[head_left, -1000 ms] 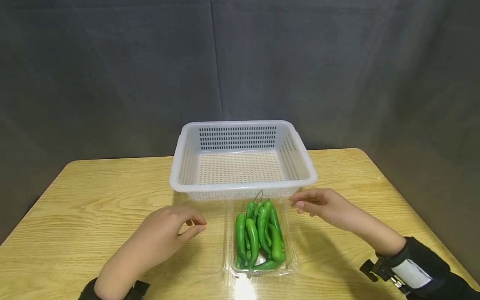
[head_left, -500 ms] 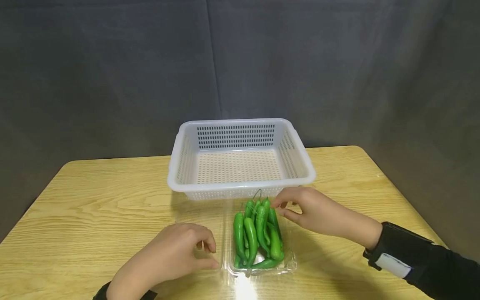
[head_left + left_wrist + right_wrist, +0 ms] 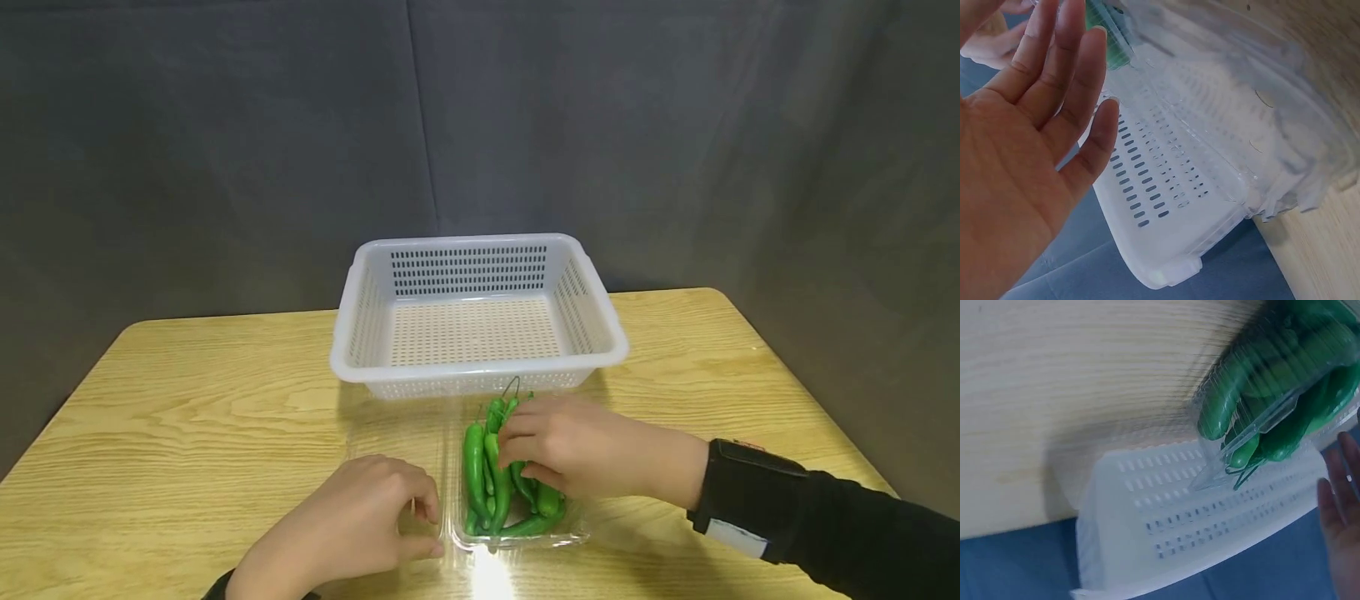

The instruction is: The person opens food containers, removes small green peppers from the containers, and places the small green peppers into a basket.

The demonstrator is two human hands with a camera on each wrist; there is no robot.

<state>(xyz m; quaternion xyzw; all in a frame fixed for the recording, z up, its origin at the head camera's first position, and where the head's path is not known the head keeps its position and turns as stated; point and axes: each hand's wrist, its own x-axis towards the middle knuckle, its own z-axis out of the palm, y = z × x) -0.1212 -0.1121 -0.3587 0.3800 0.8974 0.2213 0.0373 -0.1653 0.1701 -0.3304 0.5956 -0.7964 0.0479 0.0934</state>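
Several green chili peppers [image 3: 474, 467] lie in a clear plastic clamshell box [image 3: 540, 543] on the table. The box's see-through lid [image 3: 390, 437] is folded out to the left. Above the peppers hovers my right hand [image 3: 577, 446], hiding part of them, its fingers loosely bent and holding nothing. The right wrist view shows these fingers [image 3: 1335, 494] apart from the peppers [image 3: 1297, 387]. My left hand [image 3: 360, 517] is by the left edge of the box, thumb and fingers apart with nothing between them; whether it touches the plastic I cannot tell.
A white perforated plastic basket [image 3: 480, 367] stands just behind the box, with nothing in it. Both are on a light wooden table [image 3: 187, 417], whose rounded back corners show. A dark grey curtain [image 3: 300, 150] hangs behind.
My right hand has moved left from beside the box to over the peppers. My left hand has shifted right and slightly nearer me, up to the box's left edge.
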